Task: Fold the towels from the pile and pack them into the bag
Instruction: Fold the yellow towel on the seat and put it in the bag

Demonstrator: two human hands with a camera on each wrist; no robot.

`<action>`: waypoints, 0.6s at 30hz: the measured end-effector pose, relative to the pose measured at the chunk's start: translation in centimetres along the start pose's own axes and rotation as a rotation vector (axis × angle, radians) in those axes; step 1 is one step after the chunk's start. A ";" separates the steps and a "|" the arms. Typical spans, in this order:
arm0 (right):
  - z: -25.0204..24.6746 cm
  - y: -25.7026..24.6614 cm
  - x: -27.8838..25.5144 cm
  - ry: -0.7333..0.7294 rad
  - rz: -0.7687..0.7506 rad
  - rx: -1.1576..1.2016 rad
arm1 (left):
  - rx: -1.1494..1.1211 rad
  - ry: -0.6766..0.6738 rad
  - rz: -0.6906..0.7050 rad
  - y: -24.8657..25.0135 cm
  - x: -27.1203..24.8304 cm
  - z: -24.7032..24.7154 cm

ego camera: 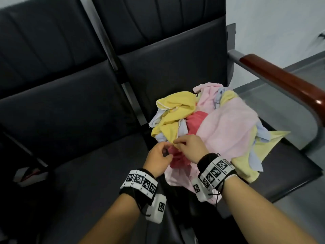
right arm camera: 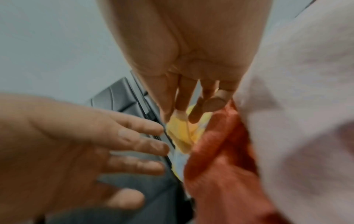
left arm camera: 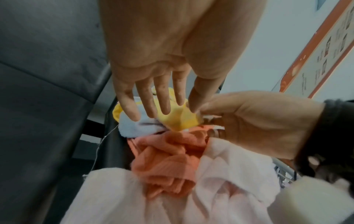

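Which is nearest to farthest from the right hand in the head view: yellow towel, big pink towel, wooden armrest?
1. yellow towel: its corner is pinched by the right hand.
2. big pink towel: right beside the hand.
3. wooden armrest: far right.

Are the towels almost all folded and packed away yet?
Not yet. No folded towel shows, and no bag is clearly in view. The pile still lies jumbled on the seat. The right hand pinches a yellow towel; the left hand reaches in, fingers straight. All folding and packing remains.
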State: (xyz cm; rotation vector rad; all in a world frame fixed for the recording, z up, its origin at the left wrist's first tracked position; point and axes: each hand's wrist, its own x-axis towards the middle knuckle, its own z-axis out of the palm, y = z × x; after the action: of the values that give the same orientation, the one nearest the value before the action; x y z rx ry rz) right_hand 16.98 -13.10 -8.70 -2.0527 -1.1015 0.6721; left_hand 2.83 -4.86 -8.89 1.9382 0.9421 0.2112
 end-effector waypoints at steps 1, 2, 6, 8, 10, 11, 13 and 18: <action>-0.4 -0.8 -0.5 0.015 -0.007 0.150 | -0.018 0.000 0.017 0.1 -0.3 -0.2; -0.8 -1.9 -1.1 0.021 -0.019 0.265 | -0.046 0.007 0.039 0.4 -0.7 -0.6; -2.5 -7.4 -3.8 -0.002 -0.137 0.419 | -0.155 0.113 0.163 2.3 -3.8 -3.4; -2.9 -10.2 -5.6 -0.026 -0.201 0.446 | -0.204 0.163 0.202 3.2 -5.8 -5.1; -2.6 -13.0 -7.6 -0.045 -0.263 0.449 | -0.210 0.232 0.220 3.9 -7.8 -7.0; -2.4 -14.3 -8.6 -0.050 -0.295 0.443 | -0.196 0.276 0.233 4.1 -8.8 -7.9; -1.8 -16.7 -10.6 -0.056 -0.375 0.411 | -0.136 0.359 0.273 4.3 -11.1 -10.0; 0.1 -21.5 -15.0 0.076 -0.599 0.161 | -0.121 0.487 0.409 4.0 -17.9 -14.8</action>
State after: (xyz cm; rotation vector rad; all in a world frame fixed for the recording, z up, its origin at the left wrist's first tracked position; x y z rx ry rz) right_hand -1.22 -17.44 9.67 -1.4845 -1.4692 0.3585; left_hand -14.76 -8.32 6.43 1.9852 0.7971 0.9893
